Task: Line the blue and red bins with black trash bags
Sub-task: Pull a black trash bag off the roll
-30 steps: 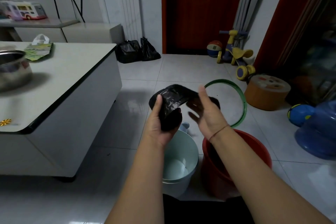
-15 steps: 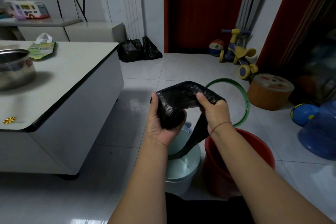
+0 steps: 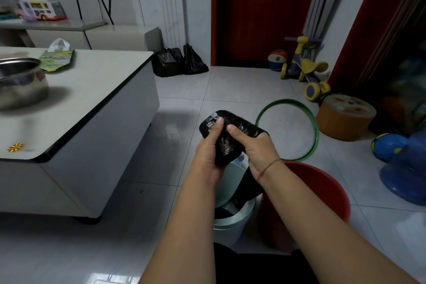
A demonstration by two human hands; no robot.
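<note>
Two bins stand on the floor at your feet, the blue bin (image 3: 232,221) just beside the red bin (image 3: 322,187), neither lined yet. A black trash bag (image 3: 242,193) trails down into the blue bin from the roll (image 3: 227,143) above. Your left hand (image 3: 207,157) cups the roll and your right hand (image 3: 255,147) grips its loose end. You're freeing a bag; next it likely needs tearing off and opening.

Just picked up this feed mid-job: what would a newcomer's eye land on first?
The left hand and right hand grip a black roll of trash bags at centre frame, a loose strip trailing down to the pale blue bin. The red bin stands just right of it, no bag visible inside, with a green hoop lying behind it.
</note>
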